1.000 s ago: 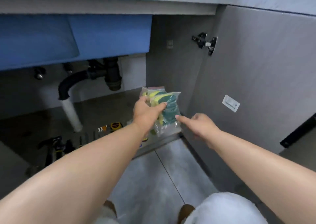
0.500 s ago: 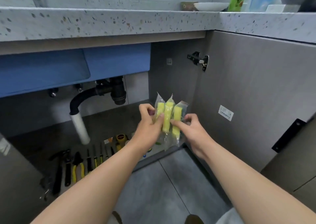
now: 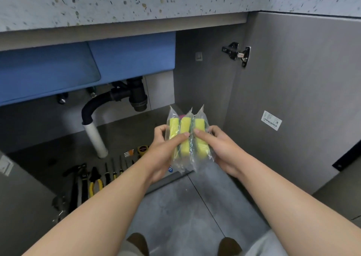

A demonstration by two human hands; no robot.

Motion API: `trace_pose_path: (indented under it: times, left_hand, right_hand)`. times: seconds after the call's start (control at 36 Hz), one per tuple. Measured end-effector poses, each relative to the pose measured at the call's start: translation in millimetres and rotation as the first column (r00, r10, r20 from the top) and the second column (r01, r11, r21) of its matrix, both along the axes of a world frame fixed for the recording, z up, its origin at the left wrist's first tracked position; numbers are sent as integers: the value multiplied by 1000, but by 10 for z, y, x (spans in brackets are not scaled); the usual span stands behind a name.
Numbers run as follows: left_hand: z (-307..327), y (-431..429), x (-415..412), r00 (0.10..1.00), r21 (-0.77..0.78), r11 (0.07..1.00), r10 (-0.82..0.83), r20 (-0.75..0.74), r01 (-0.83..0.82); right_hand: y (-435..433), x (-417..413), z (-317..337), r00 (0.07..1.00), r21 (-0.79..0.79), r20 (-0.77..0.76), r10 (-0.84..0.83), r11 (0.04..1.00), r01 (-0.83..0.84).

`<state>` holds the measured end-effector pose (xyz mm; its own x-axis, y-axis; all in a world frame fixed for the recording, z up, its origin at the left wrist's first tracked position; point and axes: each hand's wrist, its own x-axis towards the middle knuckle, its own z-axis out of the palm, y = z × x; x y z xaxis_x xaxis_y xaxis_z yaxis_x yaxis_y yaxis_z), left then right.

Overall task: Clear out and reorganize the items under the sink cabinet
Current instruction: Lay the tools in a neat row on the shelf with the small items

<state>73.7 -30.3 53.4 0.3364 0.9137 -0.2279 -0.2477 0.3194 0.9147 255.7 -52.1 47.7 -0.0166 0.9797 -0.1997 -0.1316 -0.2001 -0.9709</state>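
The open cabinet door stands at right. One blue sink hangs at far left, with one black drain pipe below it. In front of the cabinet opening, the left hand and right hand pinch three wrapped yellow sponges upright between thumbs and fingers. One tape measure lies on the cabinet floor. The door's one sticker is too small to read.

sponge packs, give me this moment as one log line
held: sponge packs, upright | left hand: grips packs | right hand: grips packs | cabinet floor: tools laid out

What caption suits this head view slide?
Bagged sponges gripped by left hand and right hand before the open cabinet.
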Motion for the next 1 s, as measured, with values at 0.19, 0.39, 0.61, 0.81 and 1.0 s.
trace_pose_path:
  times: [0.19, 0.39, 0.61, 0.81, 1.0]
  left_hand:
    - [-43, 20, 103, 999, 14, 1000, -9, -37, 10]
    - [-49, -33, 194, 992, 35, 999, 21, -121, -16]
    - [52, -34, 220, 954, 149, 985, -40, -297, 87]
    - [-60, 53, 220, 983, 57, 996, 74, -170, -65]
    - [-158, 282, 103, 997, -157, 985, 70, -34, -75]
  right_hand:
    - [25, 16, -85, 997, 1, -79, 9, 1000, -9]
    - [9, -82, -138, 998, -23, -59, -12, 1000, 10]
    - [94, -264, -163, 881, 101, 397, -256, 967, 235]
    - [-49, -235, -79, 924, 194, 381, -26, 980, -53]
    - [125, -50, -117, 995, -208, -14, -103, 973, 98]
